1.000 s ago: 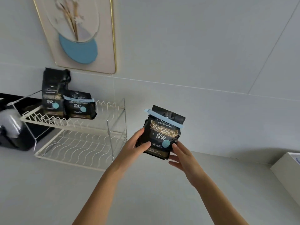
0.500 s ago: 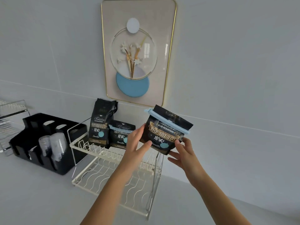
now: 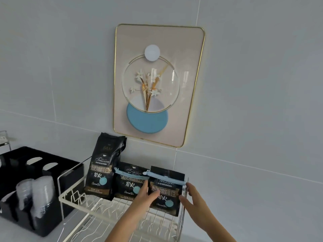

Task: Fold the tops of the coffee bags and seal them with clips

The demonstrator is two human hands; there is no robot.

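Head view: three black coffee bags stand in a row along the back edge of the white wire rack's [image 3: 73, 198] top shelf. The right bag [image 3: 165, 191], at the shelf's right end, has its top folded under a light blue clip [image 3: 166, 177]. The left hand [image 3: 144, 196] grips its left side, thumb on the front. The right hand [image 3: 192, 200] lies at its right edge, fingers spread; I cannot tell whether it grips. The middle bag [image 3: 130, 182] wears a blue clip [image 3: 129, 172] too. The tall left bag [image 3: 103, 166] stands unfolded.
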